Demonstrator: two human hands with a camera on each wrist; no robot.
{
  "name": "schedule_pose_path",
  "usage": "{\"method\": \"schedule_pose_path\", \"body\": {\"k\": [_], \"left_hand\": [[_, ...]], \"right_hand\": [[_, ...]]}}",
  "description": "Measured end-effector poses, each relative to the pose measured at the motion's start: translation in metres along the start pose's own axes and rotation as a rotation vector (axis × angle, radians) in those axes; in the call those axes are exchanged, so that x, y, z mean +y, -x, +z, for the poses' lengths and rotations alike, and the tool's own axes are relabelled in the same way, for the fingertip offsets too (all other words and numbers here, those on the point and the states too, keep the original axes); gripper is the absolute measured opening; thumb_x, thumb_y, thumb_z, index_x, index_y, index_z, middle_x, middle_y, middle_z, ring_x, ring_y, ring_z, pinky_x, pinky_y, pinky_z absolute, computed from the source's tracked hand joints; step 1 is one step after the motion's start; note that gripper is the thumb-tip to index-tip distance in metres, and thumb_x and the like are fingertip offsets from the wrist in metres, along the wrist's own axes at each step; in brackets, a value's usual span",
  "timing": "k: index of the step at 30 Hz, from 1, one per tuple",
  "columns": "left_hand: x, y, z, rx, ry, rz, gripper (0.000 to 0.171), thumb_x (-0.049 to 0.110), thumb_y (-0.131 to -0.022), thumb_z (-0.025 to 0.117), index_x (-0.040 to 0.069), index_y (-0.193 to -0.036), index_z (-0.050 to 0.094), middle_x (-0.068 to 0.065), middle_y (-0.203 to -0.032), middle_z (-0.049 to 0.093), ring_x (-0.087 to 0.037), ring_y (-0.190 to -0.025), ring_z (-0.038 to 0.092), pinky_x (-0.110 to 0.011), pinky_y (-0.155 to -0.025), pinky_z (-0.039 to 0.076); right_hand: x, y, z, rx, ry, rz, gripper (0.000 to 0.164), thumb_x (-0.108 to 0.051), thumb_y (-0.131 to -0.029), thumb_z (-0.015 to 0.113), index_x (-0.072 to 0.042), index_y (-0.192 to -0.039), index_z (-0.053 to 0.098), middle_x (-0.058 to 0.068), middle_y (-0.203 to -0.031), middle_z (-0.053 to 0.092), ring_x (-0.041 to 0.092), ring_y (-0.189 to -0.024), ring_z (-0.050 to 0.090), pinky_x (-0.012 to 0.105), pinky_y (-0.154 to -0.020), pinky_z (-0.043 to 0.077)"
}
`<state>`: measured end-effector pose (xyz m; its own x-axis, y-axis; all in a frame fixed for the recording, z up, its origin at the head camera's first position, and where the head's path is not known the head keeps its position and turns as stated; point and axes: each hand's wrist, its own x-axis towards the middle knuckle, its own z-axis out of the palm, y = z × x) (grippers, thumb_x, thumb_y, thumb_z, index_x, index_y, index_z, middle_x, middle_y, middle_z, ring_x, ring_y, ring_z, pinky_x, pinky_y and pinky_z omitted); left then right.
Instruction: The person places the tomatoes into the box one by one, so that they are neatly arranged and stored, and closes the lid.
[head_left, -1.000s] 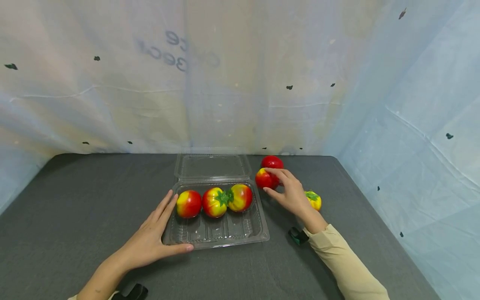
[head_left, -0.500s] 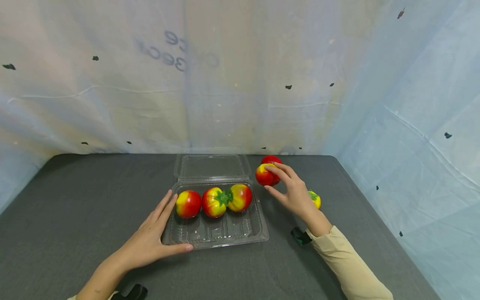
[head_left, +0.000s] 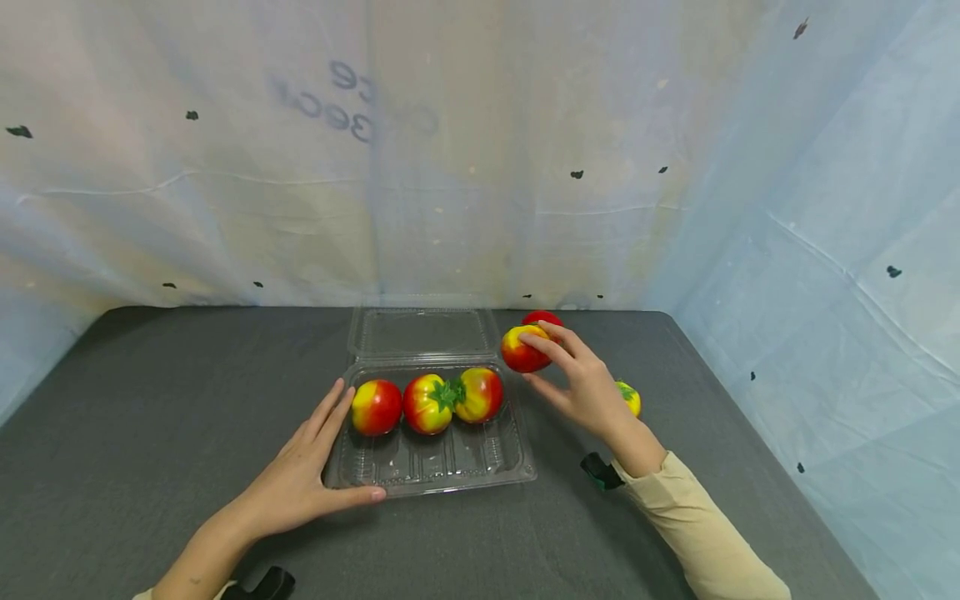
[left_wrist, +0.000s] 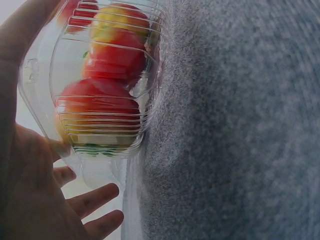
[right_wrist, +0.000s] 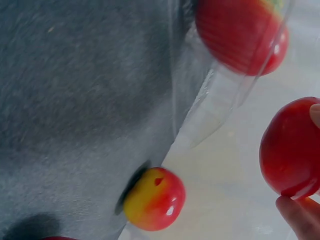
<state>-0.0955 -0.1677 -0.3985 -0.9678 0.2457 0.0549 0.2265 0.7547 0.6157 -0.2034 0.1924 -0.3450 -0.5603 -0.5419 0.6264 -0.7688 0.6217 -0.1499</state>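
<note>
Raised and shifted leftward since the earlier frame, one glossy red-and-yellow round fruit (head_left: 522,352) sits pinched between the right hand's (head_left: 581,390) thumb and fingers, near the far right corner of the clear plastic hinged box (head_left: 467,468) (three similar fruits (head_left: 428,406) line its far half). Loading seems under way, unfinished. Left hand (head_left: 298,473) spreads wide against the box.

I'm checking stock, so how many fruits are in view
6: three fruits in the clear container, a held fruit in the right hand, a far fruit behind that, and a yellow fruit right of that hand, both partly hidden.
</note>
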Motion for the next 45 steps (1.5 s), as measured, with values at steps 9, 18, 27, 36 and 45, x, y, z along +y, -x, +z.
{"method": "schedule_pose_path", "body": {"k": [9,18,27,36,45], "left_hand": [[0.002,0.001,-0.001,-0.004,0.017,0.004,0.119,0.065,-0.070,0.073,0.028,-0.155,-0.001,-0.004,-0.162,-0.006,-0.054,-0.139,0.018,-0.081,-0.090,0.024],[0.003,0.002,-0.001,0.000,0.024,0.005,0.119,0.065,-0.070,0.073,0.028,-0.155,-0.001,-0.004,-0.162,-0.005,-0.053,-0.139,0.018,-0.081,-0.090,0.023],[0.004,0.001,0.000,0.004,0.029,0.015,0.119,0.065,-0.069,0.074,0.028,-0.155,0.000,-0.002,-0.162,-0.006,-0.051,-0.140,0.017,-0.080,-0.093,0.020],[0.003,0.000,0.002,0.015,0.027,0.026,0.119,0.066,-0.069,0.073,0.028,-0.156,0.001,-0.002,-0.162,-0.005,-0.051,-0.140,0.017,-0.079,-0.093,0.022],[0.002,0.000,0.003,0.011,0.028,0.022,0.119,0.066,-0.069,0.073,0.028,-0.155,0.001,-0.002,-0.162,-0.006,-0.051,-0.140,0.017,-0.079,-0.092,0.023]], "right_hand": [[-0.014,-0.008,-0.003,-0.013,-0.050,-0.060,0.061,-0.009,-0.074,0.082,-0.015,-0.129,0.057,0.018,-0.133,0.052,0.032,-0.118,0.056,0.044,-0.090,0.053],[-0.030,-0.016,-0.004,-0.057,-0.169,-0.110,0.061,-0.012,-0.076,0.081,-0.016,-0.131,0.055,0.015,-0.135,0.051,0.028,-0.122,0.054,0.042,-0.093,0.052],[-0.045,-0.021,-0.001,-0.151,-0.296,-0.184,0.057,-0.011,-0.080,0.078,-0.014,-0.132,0.054,0.014,-0.137,0.049,0.024,-0.118,0.056,0.035,-0.090,0.054],[-0.057,-0.023,0.004,-0.208,-0.370,-0.211,0.055,-0.013,-0.082,0.076,-0.015,-0.132,0.054,0.015,-0.140,0.047,0.019,-0.116,0.055,0.027,-0.082,0.055],[-0.066,-0.027,0.005,-0.292,-0.402,-0.233,0.054,-0.016,-0.085,0.074,-0.016,-0.133,0.052,0.014,-0.140,0.046,0.020,-0.126,0.050,0.025,-0.094,0.050]]}}
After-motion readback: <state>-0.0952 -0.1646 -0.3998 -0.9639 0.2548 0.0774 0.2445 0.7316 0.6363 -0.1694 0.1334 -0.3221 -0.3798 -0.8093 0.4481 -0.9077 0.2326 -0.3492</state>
